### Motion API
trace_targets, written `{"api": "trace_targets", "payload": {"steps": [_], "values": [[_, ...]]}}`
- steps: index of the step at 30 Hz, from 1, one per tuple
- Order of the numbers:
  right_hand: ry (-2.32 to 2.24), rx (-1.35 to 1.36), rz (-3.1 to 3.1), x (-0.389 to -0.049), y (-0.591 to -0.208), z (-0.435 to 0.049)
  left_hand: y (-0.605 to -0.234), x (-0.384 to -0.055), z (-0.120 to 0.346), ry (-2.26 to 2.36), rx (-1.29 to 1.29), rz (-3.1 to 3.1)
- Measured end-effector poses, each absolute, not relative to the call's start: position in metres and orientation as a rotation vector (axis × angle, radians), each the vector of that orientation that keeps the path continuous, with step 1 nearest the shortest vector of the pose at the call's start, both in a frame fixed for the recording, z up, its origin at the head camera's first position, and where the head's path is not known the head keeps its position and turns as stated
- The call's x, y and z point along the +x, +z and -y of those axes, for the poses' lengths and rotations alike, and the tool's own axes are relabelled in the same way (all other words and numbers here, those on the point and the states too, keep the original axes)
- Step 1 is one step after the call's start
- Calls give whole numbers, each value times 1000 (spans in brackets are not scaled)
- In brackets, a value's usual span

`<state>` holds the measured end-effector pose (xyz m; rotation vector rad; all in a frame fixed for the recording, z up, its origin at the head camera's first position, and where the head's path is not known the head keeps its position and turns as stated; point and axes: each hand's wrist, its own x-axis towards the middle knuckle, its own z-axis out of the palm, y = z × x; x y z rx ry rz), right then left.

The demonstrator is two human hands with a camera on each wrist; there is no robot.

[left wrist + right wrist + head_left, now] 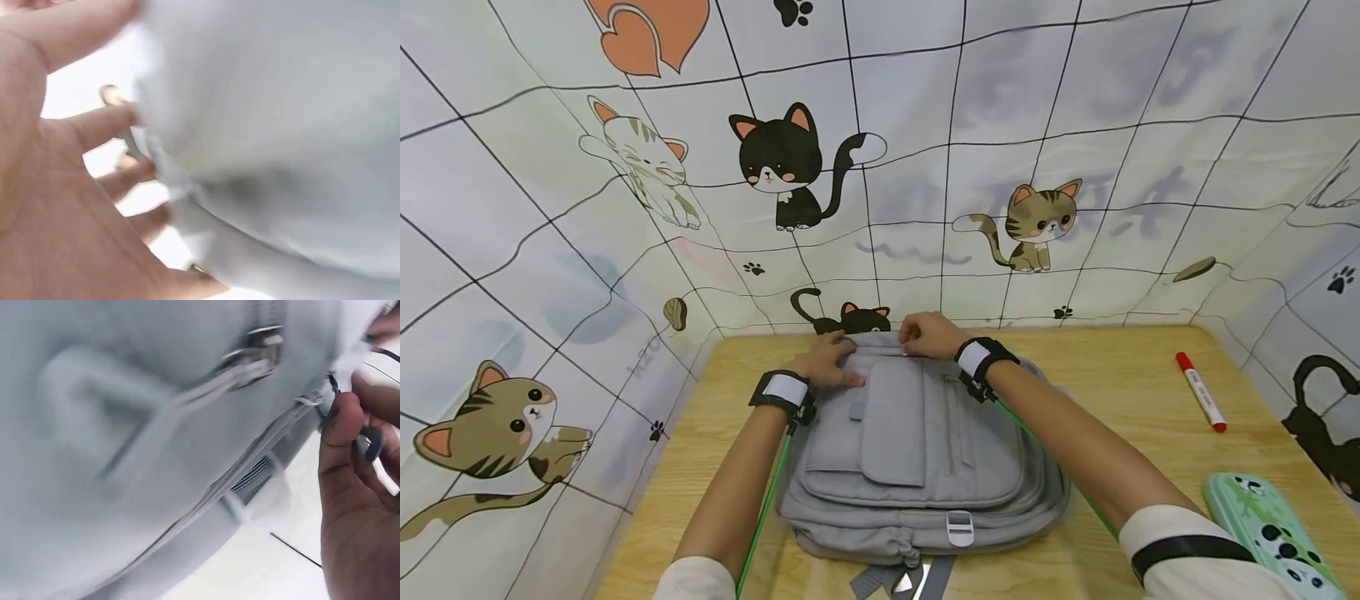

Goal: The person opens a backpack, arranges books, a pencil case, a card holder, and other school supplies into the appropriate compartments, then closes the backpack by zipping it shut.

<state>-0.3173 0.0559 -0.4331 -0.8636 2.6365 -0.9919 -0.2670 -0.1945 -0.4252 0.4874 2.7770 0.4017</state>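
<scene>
A grey backpack (891, 417) lies on the table with its front pocket and flap facing up. My left hand (825, 361) rests on its upper left corner, thumb on the front and the other fingers spread along the edge. In the left wrist view these fingers (103, 125) stay fairly straight against the blurred grey fabric (269, 125). At the top edge, my right hand (934, 335) pinches a zipper pull (373, 444) between thumb and fingertips. Another zipper slider (265, 347) shows on the bag in the right wrist view.
A red-capped marker (1201, 392) lies on the wooden table (1120, 375) at the right. Near the front right is a green panda-print case (1273, 533), partly behind my right sleeve. Grey straps (940, 579) stick out below the bag. Cat-print sheeting (917, 183) surrounds the table.
</scene>
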Motion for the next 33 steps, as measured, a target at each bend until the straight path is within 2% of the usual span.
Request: {"api": "trace_targets", "payload": {"steps": [6, 10, 18, 33], "values": [[-704, -974, -2831, -306, -429, -62, -405, -265, 170, 293, 628, -2767], [-659, -1016, -2846, -303, -426, -66, -408, -269, 165, 314, 676, -2693], [-646, -946, -2896, -304, -428, -80, -416, -273, 166, 504, 612, -2594], [-588, -912, -2944, -301, -437, -114, -414, -268, 168, 393, 647, -2604]]}}
